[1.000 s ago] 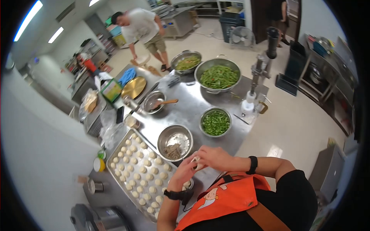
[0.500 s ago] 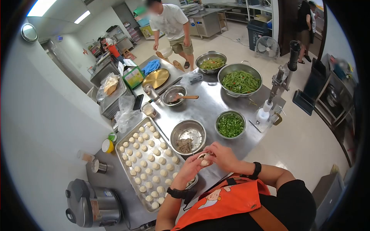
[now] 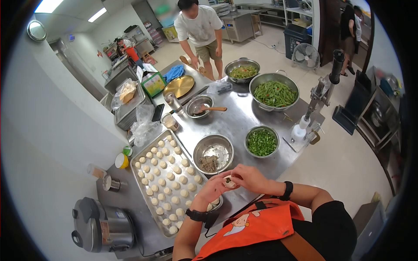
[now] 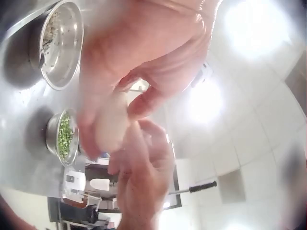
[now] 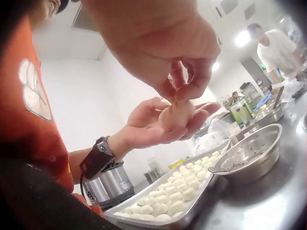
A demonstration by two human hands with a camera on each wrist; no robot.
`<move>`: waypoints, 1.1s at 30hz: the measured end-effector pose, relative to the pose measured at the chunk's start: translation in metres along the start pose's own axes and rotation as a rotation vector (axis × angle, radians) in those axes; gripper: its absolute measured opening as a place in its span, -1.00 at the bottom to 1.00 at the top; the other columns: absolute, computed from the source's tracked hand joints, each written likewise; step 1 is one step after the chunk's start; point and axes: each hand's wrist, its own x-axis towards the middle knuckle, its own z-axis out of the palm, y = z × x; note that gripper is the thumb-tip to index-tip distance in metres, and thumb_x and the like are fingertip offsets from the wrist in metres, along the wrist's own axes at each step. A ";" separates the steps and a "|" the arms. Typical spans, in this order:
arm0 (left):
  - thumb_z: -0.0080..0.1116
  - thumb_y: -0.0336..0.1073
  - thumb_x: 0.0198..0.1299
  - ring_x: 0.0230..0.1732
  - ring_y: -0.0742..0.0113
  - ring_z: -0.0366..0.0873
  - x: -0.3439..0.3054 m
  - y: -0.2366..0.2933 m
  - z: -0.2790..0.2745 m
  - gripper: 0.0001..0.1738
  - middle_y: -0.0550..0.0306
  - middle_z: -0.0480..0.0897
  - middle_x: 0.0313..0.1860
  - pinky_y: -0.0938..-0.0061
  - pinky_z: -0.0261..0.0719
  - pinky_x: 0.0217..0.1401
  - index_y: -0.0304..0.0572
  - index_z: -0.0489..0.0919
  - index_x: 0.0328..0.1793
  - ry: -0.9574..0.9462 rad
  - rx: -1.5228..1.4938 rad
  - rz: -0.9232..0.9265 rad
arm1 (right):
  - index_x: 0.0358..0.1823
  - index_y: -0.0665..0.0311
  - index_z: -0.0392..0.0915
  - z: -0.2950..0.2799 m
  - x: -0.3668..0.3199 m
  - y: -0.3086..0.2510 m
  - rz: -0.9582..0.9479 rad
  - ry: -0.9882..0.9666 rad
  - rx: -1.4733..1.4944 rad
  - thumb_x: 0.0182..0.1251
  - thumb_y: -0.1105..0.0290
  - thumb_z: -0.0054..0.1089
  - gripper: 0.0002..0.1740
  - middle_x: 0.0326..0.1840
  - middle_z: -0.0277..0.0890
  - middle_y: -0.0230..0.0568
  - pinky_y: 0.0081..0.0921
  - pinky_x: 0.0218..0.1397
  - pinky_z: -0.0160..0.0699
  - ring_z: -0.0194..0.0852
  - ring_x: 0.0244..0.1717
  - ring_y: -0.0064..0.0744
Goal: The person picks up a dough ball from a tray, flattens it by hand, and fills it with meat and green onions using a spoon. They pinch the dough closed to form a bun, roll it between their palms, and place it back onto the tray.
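Observation:
My left hand (image 3: pixel 212 190) is cupped palm up around a round of white dough (image 3: pixel 230 184) with dark green filling showing at its top in the head view. From above, my right hand (image 3: pixel 252 179) pinches the gathered edge of this dough between thumb and fingers. The right wrist view shows the dough as a pouch (image 5: pixel 176 116), drawn up under the right fingertips (image 5: pixel 181 93). Just beyond the hands stands a steel bowl (image 3: pixel 224 150) with greyish minced filling (image 3: pixel 209 163) and a utensil handle at its near side.
A metal tray (image 3: pixel 184 153) with rows of small dough pieces (image 3: pixel 170 176) lies left of the hands. Chopped greens (image 3: pixel 261 142) fill a bowl at right; green beans (image 3: pixel 275 93) fill a larger one behind. A tall press (image 3: pixel 320 93) and a cooker (image 3: pixel 102 224) flank the table. A person (image 3: pixel 200 28) stands beyond.
The head view has swung, shifting the table within the picture. My right fingers have kept working along the dough's edge, and its filling now shows. The person opposite has come closer to the table.

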 end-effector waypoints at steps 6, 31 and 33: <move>-0.12 -0.41 0.39 0.04 0.29 0.59 0.004 -0.018 -0.009 -0.63 0.05 0.58 0.05 0.36 0.54 0.21 -0.43 0.41 0.25 0.155 0.370 -0.134 | -0.30 0.24 0.53 0.007 -0.015 0.004 -0.068 -0.020 -0.016 0.22 0.31 0.22 -0.84 -0.33 0.47 -0.19 -0.29 -0.32 0.47 0.49 -0.37 -0.15; -0.01 -0.42 0.25 -0.13 0.35 0.62 -0.003 -0.021 -0.014 -0.58 0.06 0.61 -0.07 0.43 0.55 0.10 -0.49 0.43 0.22 0.231 0.433 -0.120 | -0.28 0.29 0.50 0.011 -0.013 0.003 -0.039 -0.149 -0.063 0.20 0.39 0.23 -0.85 -0.33 0.47 -0.19 -0.37 -0.35 0.51 0.53 -0.37 -0.21; 0.00 -0.47 0.20 -0.14 0.38 0.60 -0.002 -0.014 -0.005 -0.55 0.08 0.61 -0.08 0.49 0.54 0.07 -0.49 0.42 0.23 0.178 0.485 -0.135 | -0.33 0.27 0.48 0.006 -0.009 -0.009 0.104 -0.112 -0.010 0.19 0.39 0.24 -0.86 -0.35 0.46 -0.20 -0.34 -0.34 0.46 0.50 -0.36 -0.17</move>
